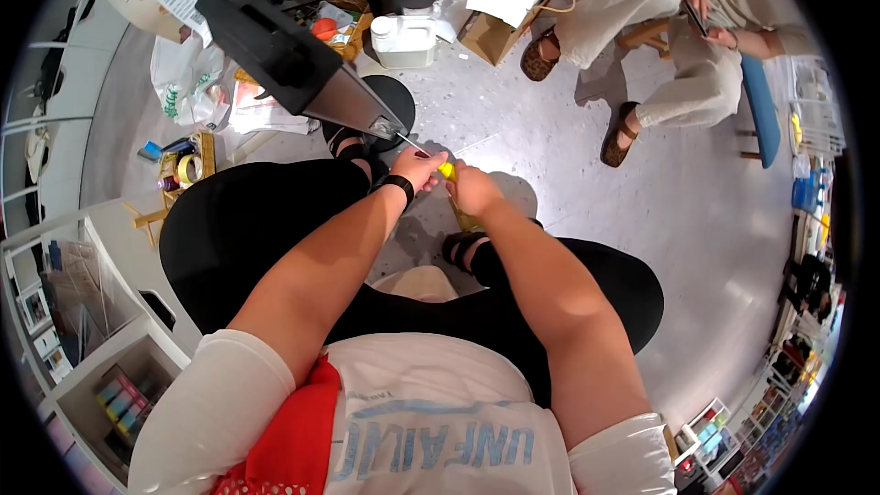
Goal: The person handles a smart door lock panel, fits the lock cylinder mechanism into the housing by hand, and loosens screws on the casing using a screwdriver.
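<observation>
My right hand (474,191) is closed around the yellow handle of a screwdriver (446,170). Just ahead of it, my left hand (415,170) pinches around the front of the tool, where its thin metal shaft emerges. The shaft points up and left to the end of a long black and grey metal device (321,78), which leans at a slant in front of me. The tip is too small to tell whether it sits in a screw.
A white plastic jug (403,41) and a paper bag (502,27) stand on the floor ahead. At left are a plastic bag (190,82) and a basket with tape rolls (188,165). Another person (642,27) sits at the upper right, near a blue chair (759,110).
</observation>
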Demonstrator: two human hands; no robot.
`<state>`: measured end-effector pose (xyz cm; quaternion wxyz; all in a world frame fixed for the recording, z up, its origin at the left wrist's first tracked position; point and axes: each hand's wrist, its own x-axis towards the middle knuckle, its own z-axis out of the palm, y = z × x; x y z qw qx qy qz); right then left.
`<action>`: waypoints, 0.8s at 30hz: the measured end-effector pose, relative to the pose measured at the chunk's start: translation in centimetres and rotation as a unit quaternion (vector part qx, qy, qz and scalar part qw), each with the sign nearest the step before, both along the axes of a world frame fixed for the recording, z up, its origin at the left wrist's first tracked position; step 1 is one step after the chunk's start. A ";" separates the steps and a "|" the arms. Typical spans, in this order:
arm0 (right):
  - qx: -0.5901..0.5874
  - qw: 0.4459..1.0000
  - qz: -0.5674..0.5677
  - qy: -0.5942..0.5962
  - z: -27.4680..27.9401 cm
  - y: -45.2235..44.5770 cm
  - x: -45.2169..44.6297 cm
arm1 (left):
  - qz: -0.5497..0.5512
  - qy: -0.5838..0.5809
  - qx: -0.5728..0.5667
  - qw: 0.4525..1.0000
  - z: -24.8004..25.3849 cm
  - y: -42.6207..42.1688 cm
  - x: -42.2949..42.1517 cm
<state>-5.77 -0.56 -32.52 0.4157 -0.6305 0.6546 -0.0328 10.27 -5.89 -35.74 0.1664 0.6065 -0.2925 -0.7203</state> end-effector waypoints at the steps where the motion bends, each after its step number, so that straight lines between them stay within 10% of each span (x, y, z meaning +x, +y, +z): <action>1: -0.029 0.999 -0.032 0.004 -0.1 0.8 0.7 | -0.018 -0.029 0.018 0.999 0.2 -0.1 -0.3; 4: -0.131 0.989 -0.064 0.016 -0.4 2.1 1.6 | -0.050 -0.017 0.020 0.998 -1.1 -0.4 0.3; 7: 0.247 0.931 -0.130 -0.236 0.8 -0.4 -0.2 | -0.057 -0.028 0.036 0.997 -1.4 -0.4 1.1; 12: 0.348 0.871 -0.114 -0.328 -2.5 -1.0 -1.6 | -0.069 0.065 0.074 0.993 -2.3 -1.0 3.5; 21: 0.069 0.997 0.020 -0.023 -0.4 -1.2 -0.4 | -0.057 0.062 0.223 0.971 -0.2 -0.8 2.5; 24: 0.159 0.983 -0.031 -0.084 1.0 -1.0 -0.3 | -0.063 0.110 0.185 0.975 -6.5 -1.2 4.5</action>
